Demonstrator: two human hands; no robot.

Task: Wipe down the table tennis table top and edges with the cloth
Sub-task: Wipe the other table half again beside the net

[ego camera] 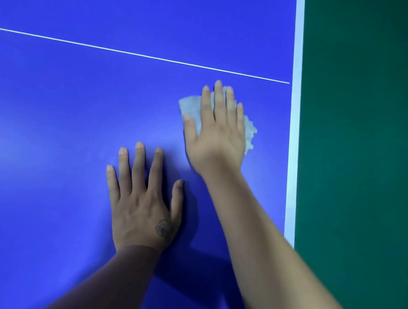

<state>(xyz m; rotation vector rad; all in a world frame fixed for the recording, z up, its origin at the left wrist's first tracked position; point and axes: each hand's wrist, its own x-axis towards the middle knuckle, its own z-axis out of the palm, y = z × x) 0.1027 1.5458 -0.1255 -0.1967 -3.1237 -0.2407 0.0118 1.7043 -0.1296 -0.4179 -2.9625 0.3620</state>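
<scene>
A: Where is the cloth (193, 108) right now?

B: Flat on the blue table (63, 114), near the white border (295, 113) at its right side, just below the thin white line (133, 53). The right hand (216, 135) presses it down with straight, spread fingers

A: And the left hand (143, 198)?

B: Palm down on the bare table beside it, fingers apart, holding nothing

A: How will the cloth handle?

B: Light, soft and limp, I'd judge, so it bunches easily. Best to keep the palm over its middle, or pinch a fold for the edges

Right hand (216, 133): flat, pressing white cloth (192, 108) onto blue counter (77, 103), near white edge band (292, 138).
Left hand (143, 198): flat on counter.
</scene>
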